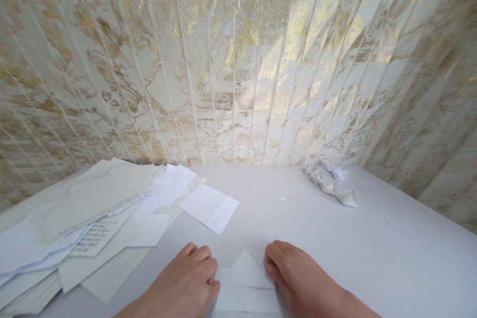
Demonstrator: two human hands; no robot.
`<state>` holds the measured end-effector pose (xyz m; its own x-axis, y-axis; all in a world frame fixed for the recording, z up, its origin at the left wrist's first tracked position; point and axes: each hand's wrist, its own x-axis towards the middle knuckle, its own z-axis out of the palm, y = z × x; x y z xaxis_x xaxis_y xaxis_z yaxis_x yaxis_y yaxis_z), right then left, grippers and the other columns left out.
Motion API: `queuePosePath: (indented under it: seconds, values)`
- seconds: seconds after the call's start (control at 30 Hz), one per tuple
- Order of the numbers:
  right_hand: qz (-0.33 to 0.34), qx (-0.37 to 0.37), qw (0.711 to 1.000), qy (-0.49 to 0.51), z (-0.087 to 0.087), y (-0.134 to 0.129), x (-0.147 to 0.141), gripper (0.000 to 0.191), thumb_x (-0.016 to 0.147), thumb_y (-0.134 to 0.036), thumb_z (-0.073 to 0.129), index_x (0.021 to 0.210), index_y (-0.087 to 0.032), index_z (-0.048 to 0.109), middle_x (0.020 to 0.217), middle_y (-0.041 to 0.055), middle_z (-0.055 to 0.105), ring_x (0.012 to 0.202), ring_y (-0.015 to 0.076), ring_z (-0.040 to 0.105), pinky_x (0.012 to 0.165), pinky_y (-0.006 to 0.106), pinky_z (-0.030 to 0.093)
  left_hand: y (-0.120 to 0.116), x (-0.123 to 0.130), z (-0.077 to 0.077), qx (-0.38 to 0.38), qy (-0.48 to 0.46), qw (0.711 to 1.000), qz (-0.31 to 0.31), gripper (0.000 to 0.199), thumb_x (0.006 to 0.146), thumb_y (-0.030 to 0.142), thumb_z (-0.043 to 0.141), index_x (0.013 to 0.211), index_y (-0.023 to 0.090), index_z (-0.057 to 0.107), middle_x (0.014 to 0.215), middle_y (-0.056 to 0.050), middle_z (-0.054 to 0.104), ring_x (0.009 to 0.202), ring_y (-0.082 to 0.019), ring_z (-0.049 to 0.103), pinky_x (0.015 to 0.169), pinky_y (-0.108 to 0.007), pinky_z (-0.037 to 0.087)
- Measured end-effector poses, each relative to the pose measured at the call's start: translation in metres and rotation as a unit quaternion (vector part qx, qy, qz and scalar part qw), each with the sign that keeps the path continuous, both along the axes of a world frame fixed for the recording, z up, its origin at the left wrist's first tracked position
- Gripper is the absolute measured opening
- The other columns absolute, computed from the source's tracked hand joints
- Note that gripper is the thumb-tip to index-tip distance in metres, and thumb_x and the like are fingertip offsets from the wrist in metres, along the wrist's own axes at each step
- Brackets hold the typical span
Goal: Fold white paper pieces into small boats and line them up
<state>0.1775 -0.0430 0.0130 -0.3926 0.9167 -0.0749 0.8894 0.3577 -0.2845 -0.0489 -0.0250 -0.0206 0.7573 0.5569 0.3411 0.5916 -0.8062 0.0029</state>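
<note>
A folded white sheet of paper (246, 278) lies on the table at the bottom centre, its top forming a point and creases running across it. Along its left edge is my left hand (190, 276), fingers curled closed with the thumb at the paper's side. My right hand (294, 273) is closed at the opposite edge, fingertips bent down by the paper. The undersides of both hands are hidden, and the sheet's lower part runs out of view.
Loose sheets (97, 208), some printed, pile up at the left. A square white paper (210, 207) lies beyond my left hand. Several small folded paper pieces (330, 184) stand at the back right, and a tiny scrap (282, 199) lies mid-table. A patterned curtain (238, 69) hangs behind the table.
</note>
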Motion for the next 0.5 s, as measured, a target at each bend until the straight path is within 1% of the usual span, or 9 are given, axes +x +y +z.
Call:
queuePosePath:
  seconds: [0.03,0.07,0.1,0.13,0.2,0.23,0.33,0.43,0.5]
  values:
    - [-0.012,0.003,1.000,0.006,-0.001,0.000,-0.001,0.015,0.083,-0.011,0.042,0.076,-0.016,0.055,0.080,0.0059,0.061,0.069,0.0171,0.056,0.063,0.026,0.041,-0.002,0.002,0.003,0.009,0.022,1.000,0.001,0.023,0.070,0.005,0.058,0.053,0.019,0.053,0.054,0.001,0.051,0.061,-0.015,0.040,0.055,-0.032,0.019]
    - [-0.021,0.006,1.000,0.008,-0.003,0.000,-0.002,0.012,0.083,-0.015,0.045,0.077,-0.016,0.055,0.081,0.0063,0.061,0.071,0.0184,0.056,0.064,0.027,0.041,-0.004,0.005,0.007,-0.008,0.032,0.999,0.010,0.024,0.069,0.004,0.059,0.051,0.019,0.053,0.054,0.002,0.051,0.059,-0.014,0.040,0.055,-0.031,0.020]
    - [-0.027,0.008,1.000,0.005,-0.005,0.000,-0.004,0.006,0.080,-0.019,0.051,0.079,-0.016,0.056,0.083,0.0067,0.061,0.074,0.0202,0.056,0.064,0.028,0.041,-0.007,0.007,0.012,-0.036,0.048,0.998,0.007,0.022,0.068,0.006,0.062,0.052,0.019,0.055,0.056,0.002,0.053,0.059,-0.014,0.041,0.056,-0.030,0.022]
    - [-0.031,0.009,0.999,0.001,-0.008,0.000,-0.005,0.008,0.075,-0.022,0.057,0.081,-0.016,0.057,0.084,0.0070,0.061,0.077,0.0220,0.056,0.065,0.030,0.040,-0.009,0.010,0.018,-0.056,0.054,0.996,0.041,0.016,0.068,0.009,0.063,0.056,0.019,0.058,0.062,0.001,0.056,0.065,-0.016,0.044,0.060,-0.031,0.026]
    - [-0.032,0.011,0.999,0.000,-0.012,0.000,-0.007,0.017,0.067,-0.023,0.065,0.080,-0.017,0.058,0.084,0.0064,0.060,0.079,0.0234,0.054,0.065,0.030,0.039,-0.012,0.017,0.026,-0.089,0.050,0.992,0.077,0.011,0.068,0.014,0.065,0.059,0.019,0.060,0.067,0.000,0.057,0.069,-0.017,0.046,0.065,-0.031,0.030]
    - [-0.032,0.012,0.999,0.005,-0.015,0.001,-0.007,0.018,0.064,-0.023,0.067,0.078,-0.017,0.058,0.082,0.0057,0.060,0.078,0.0229,0.053,0.064,0.029,0.039,-0.013,0.019,0.028,-0.111,0.045,0.989,0.089,0.011,0.069,0.016,0.065,0.059,0.018,0.060,0.067,-0.001,0.057,0.069,-0.017,0.046,0.065,-0.030,0.031]
    - [-0.025,0.007,0.999,0.041,-0.020,0.004,-0.009,0.022,0.058,-0.025,0.072,0.070,-0.018,0.054,0.077,0.0030,0.058,0.074,0.0203,0.050,0.064,0.027,0.037,-0.007,0.026,0.027,-0.185,0.012,0.974,0.127,0.012,0.069,0.016,0.063,0.058,0.017,0.057,0.073,-0.002,0.057,0.074,-0.017,0.046,0.067,-0.029,0.033]
    - [-0.023,-0.016,0.996,0.081,-0.024,0.006,-0.010,0.026,0.055,-0.017,0.071,0.062,-0.019,0.046,0.070,-0.0004,0.053,0.069,0.0168,0.047,0.063,0.025,0.035,-0.001,0.031,0.018,-0.278,-0.036,0.951,0.130,0.016,0.060,0.009,0.059,0.056,0.017,0.046,0.080,-0.001,0.054,0.080,-0.017,0.044,0.071,-0.027,0.033]
    - [-0.039,-0.031,0.992,0.117,-0.026,0.006,-0.011,0.026,0.058,-0.012,0.065,0.061,-0.020,0.040,0.066,-0.0023,0.049,0.065,0.0146,0.044,0.061,0.023,0.034,0.001,0.034,0.013,-0.326,-0.088,0.928,0.156,0.019,0.053,0.005,0.051,0.062,0.019,0.042,0.079,0.001,0.050,0.079,-0.016,0.044,0.070,-0.026,0.033]
